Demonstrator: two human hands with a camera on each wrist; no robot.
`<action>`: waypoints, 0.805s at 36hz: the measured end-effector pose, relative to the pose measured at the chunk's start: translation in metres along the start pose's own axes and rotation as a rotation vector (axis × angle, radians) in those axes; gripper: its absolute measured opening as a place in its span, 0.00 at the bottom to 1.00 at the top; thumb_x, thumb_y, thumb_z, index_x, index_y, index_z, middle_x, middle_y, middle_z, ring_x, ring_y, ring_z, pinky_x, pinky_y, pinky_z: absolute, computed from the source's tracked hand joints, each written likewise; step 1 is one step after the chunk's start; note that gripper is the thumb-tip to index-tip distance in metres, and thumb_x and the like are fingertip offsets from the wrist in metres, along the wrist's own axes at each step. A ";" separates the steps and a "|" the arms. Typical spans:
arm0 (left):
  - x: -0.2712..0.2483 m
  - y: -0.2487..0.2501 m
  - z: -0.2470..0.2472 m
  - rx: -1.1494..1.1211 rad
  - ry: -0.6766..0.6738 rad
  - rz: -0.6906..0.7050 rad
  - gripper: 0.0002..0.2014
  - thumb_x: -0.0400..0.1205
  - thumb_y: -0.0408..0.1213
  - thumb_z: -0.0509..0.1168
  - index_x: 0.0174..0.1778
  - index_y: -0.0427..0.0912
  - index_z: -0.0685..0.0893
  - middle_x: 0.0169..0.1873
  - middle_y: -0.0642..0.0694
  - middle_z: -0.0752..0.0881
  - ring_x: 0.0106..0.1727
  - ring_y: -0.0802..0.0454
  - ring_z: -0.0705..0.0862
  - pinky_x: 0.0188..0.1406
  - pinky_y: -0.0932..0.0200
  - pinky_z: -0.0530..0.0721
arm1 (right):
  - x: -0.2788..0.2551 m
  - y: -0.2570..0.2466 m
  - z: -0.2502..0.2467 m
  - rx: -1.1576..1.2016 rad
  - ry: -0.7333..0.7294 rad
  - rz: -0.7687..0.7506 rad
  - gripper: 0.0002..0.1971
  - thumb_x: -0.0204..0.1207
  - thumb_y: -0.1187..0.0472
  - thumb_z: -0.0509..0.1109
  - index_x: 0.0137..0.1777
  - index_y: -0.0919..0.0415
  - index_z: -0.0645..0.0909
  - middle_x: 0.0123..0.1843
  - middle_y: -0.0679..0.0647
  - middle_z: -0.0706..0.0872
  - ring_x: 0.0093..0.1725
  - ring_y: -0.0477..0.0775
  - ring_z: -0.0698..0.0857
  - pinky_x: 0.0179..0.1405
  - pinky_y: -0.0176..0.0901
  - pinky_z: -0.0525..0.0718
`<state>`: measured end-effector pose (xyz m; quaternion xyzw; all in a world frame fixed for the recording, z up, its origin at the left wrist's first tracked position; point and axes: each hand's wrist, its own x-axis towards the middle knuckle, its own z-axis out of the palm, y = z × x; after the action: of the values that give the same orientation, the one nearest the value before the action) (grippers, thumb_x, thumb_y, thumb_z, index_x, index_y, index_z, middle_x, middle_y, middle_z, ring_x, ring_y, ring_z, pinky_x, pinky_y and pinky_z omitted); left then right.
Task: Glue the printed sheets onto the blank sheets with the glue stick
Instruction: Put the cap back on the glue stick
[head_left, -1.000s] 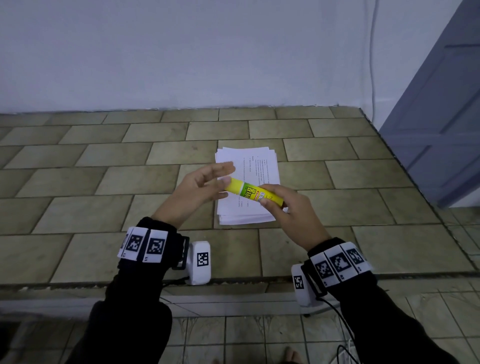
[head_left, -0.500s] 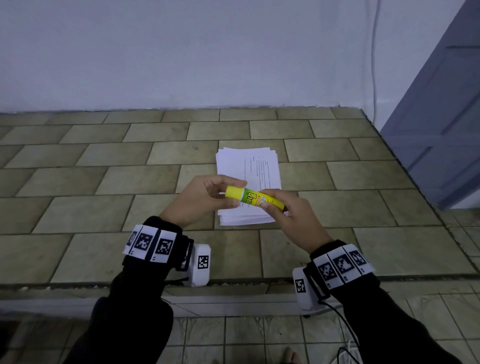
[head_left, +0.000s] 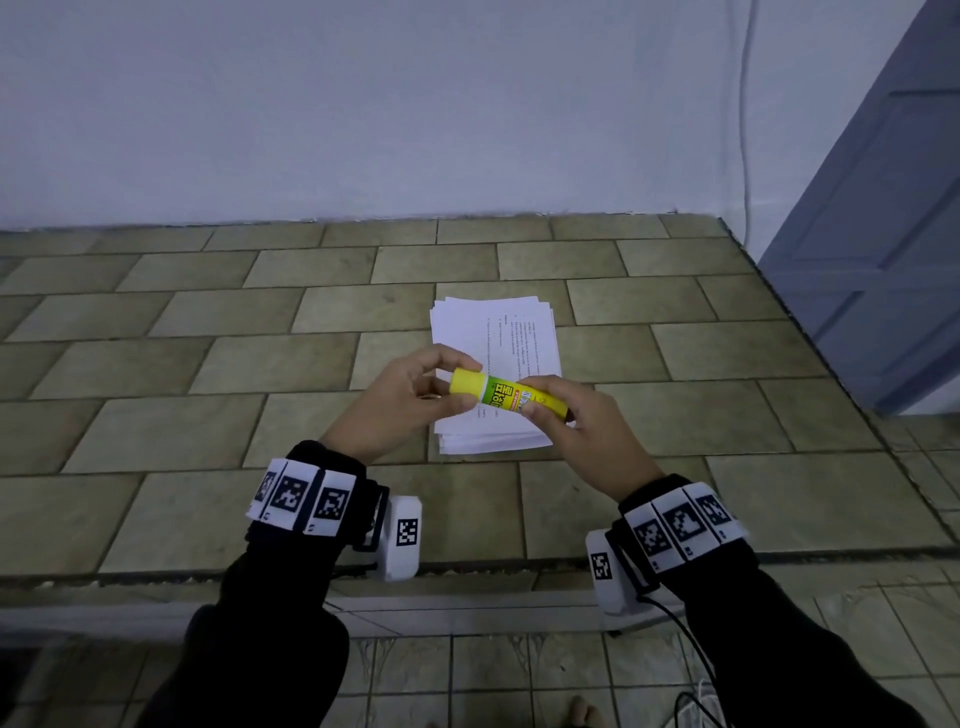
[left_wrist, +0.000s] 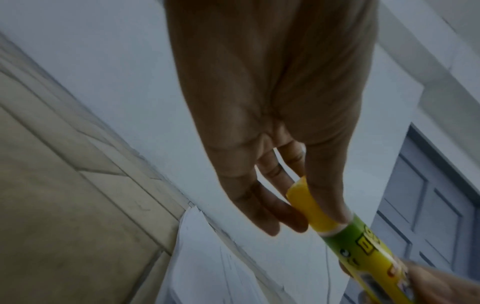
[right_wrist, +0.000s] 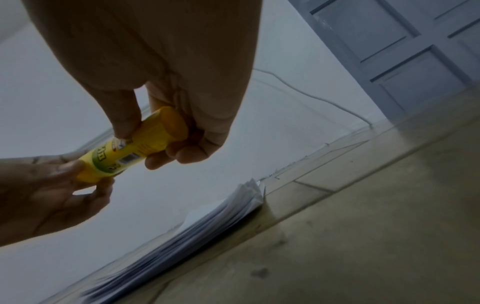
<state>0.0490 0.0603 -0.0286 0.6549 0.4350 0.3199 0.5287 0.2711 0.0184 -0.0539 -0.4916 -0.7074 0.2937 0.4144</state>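
A yellow and green glue stick (head_left: 500, 393) is held level above a stack of white sheets (head_left: 488, 332) on the tiled surface. My left hand (head_left: 415, 395) pinches its yellow cap (left_wrist: 309, 207) between thumb and fingers. My right hand (head_left: 566, 421) grips the body and base end (right_wrist: 166, 127) of the glue stick. The cap is on the stick. The top sheet of the stack carries printed lines on its right part. The near half of the stack is hidden behind both hands.
The tiled ledge (head_left: 208, 374) runs to a white wall (head_left: 363, 104) at the back. Its front edge (head_left: 493, 569) drops to a lower tiled floor. A blue-grey door (head_left: 872, 249) stands at the right, with a thin cable (head_left: 746, 104) down the wall.
My left hand has closed its thumb and fingers on the cap end of the glue stick. Both hands have shifted slightly lower over the stack.
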 end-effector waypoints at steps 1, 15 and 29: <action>-0.001 0.000 -0.001 0.008 -0.011 0.013 0.15 0.78 0.22 0.72 0.56 0.43 0.85 0.49 0.53 0.87 0.45 0.57 0.85 0.51 0.64 0.84 | 0.000 0.000 0.000 0.005 -0.009 0.000 0.10 0.82 0.61 0.68 0.61 0.60 0.84 0.45 0.56 0.87 0.39 0.40 0.78 0.38 0.25 0.73; -0.003 0.010 0.004 -0.080 0.047 -0.259 0.12 0.83 0.42 0.68 0.47 0.34 0.88 0.38 0.40 0.92 0.37 0.52 0.92 0.38 0.63 0.89 | 0.002 0.002 0.001 -0.126 -0.076 -0.064 0.18 0.80 0.52 0.64 0.65 0.58 0.83 0.52 0.48 0.85 0.47 0.32 0.78 0.43 0.21 0.71; -0.015 -0.009 0.012 -0.045 0.073 0.023 0.13 0.73 0.24 0.76 0.54 0.36 0.89 0.44 0.47 0.93 0.45 0.55 0.90 0.51 0.64 0.86 | 0.000 -0.001 -0.007 0.095 -0.219 0.099 0.09 0.84 0.63 0.65 0.58 0.64 0.84 0.38 0.51 0.85 0.30 0.35 0.78 0.31 0.24 0.71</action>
<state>0.0506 0.0420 -0.0399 0.6359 0.4390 0.3592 0.5233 0.2765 0.0178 -0.0503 -0.4707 -0.7085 0.3991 0.3423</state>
